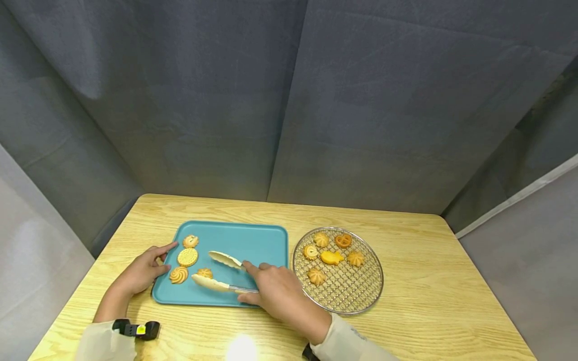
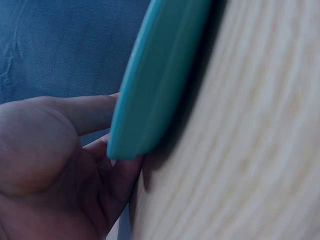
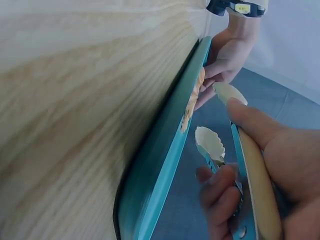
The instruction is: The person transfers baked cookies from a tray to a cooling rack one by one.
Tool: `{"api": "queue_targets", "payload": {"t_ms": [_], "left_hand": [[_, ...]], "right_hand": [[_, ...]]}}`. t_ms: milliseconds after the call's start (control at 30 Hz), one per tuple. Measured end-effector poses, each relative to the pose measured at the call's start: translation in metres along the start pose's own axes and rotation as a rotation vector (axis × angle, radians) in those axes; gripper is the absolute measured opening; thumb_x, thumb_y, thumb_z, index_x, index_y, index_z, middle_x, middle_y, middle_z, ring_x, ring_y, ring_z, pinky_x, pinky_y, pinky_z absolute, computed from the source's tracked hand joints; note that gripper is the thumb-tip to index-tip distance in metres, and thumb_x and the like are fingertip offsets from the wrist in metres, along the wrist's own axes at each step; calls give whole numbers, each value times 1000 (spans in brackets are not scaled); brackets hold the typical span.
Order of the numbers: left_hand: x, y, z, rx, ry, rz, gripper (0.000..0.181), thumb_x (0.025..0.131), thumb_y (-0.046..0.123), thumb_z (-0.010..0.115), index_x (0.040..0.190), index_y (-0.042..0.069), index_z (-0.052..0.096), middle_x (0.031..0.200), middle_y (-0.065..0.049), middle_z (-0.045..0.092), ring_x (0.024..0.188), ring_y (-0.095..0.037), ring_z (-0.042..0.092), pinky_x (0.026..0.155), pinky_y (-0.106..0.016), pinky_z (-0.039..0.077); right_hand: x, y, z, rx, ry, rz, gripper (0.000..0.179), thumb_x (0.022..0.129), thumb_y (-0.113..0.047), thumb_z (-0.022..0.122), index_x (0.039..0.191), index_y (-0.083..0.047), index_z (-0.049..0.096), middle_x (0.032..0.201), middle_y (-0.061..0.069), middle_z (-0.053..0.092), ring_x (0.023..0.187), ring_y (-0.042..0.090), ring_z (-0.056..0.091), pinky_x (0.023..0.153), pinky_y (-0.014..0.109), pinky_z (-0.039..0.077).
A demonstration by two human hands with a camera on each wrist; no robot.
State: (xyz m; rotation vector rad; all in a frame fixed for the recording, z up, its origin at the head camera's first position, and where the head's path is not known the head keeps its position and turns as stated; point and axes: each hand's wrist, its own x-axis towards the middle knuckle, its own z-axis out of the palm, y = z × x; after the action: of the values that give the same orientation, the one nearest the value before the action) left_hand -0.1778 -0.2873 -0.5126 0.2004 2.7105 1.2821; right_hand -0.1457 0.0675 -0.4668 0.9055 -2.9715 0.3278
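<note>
With the left hand (image 1: 141, 271), the person grips the left edge of a teal tray (image 1: 257, 240); in the left wrist view the thumb lies at its rim (image 2: 150, 100) and other fingers are tucked at its underside. The right hand (image 1: 282, 293) holds cream-tipped tongs (image 1: 211, 283) over the tray, their two tips spread apart. Close to the lower tip is a flower-shaped cookie (image 1: 205, 273), partly hidden by it. Along the tray's left side lie a swirl cookie (image 1: 178, 275), a round dimpled cookie (image 1: 187, 257) and a small round cookie (image 1: 190, 241).
Right of the tray stands a round wire rack (image 1: 349, 291) bearing several cookies, among them a pretzel (image 1: 343, 240) and a yellow fish-shaped one (image 1: 331, 257). Both sit on a light wooden table (image 1: 429, 281). Grey curtains (image 1: 361, 100) hang behind it.
</note>
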Motion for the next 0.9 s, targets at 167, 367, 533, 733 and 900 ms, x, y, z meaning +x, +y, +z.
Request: {"api": "queue_targets", "payload": {"t_ms": [167, 367, 533, 733, 900], "left_hand": [[0, 1, 0, 4, -5, -1, 61, 99, -2, 62, 156, -3, 40, 107, -16, 45, 65, -16, 39, 57, -27, 40], [0, 4, 0, 9, -5, -4, 60, 99, -2, 62, 155, -3, 41, 107, -17, 46, 66, -16, 39, 57, -27, 40], [-1, 4, 0, 6, -4, -5, 60, 99, -2, 62, 156, -3, 41, 107, -16, 46, 66, -16, 39, 57, -27, 40], [-1, 3, -1, -2, -1, -7, 60, 99, -2, 62, 155, -4, 41, 107, -17, 45, 64, -15, 39, 56, -27, 39], [-1, 3, 0, -5, -2, -5, 61, 99, -3, 62, 155, -4, 41, 107, -17, 45, 62, -14, 39, 55, -27, 40]], "right_hand": [[2, -6, 7, -80, -25, -16, 75, 85, -66, 71, 148, -27, 59, 105, -1, 72, 82, 19, 71, 67, 35, 54], [2, -8, 13, -171, 31, -52, 65, 87, -62, 73, 142, -28, 65, 98, -2, 74, 72, 17, 68, 58, 33, 52], [-1, -7, 11, -185, 44, -56, 62, 88, -61, 71, 143, -32, 64, 98, -4, 74, 70, 16, 68, 58, 31, 51], [-8, -3, 2, -127, 37, -38, 61, 90, -58, 71, 145, -32, 62, 103, -2, 74, 74, 17, 70, 59, 33, 53], [-19, 6, -6, -80, 56, -30, 61, 90, -56, 72, 145, -31, 62, 102, -2, 74, 73, 16, 69, 57, 31, 52]]}}
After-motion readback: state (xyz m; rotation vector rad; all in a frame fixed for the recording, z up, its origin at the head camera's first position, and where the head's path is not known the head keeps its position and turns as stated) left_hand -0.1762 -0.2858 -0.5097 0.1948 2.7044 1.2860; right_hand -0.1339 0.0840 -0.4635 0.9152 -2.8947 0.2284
